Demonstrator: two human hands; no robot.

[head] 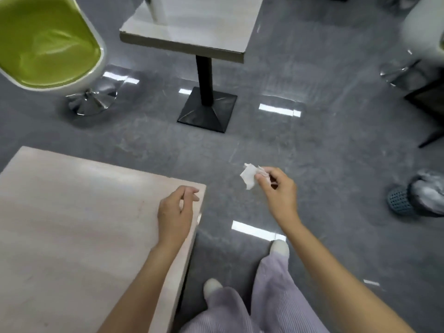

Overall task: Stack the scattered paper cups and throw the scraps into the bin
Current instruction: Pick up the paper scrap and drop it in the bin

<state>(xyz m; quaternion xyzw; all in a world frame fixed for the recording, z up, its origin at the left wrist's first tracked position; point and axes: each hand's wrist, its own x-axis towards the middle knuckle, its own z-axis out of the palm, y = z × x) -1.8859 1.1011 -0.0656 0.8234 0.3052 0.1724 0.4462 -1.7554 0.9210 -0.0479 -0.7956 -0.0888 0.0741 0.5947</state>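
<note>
One crumpled white scrap (248, 176) pinched in my right hand (280, 192), held over grey floor (312, 140), well apart from the mesh bin (398, 200). My left hand (175, 212) loosely curled, empty, above the table (72, 224) corner.

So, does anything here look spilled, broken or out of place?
Nothing much. The only stray thing is a crumpled white paper scrap, pinched in the right hand above the grey floor. No spill shows.

Bare forearms (336, 267), lilac ribbed trousers (271, 296), white shoes (280, 247)
</note>
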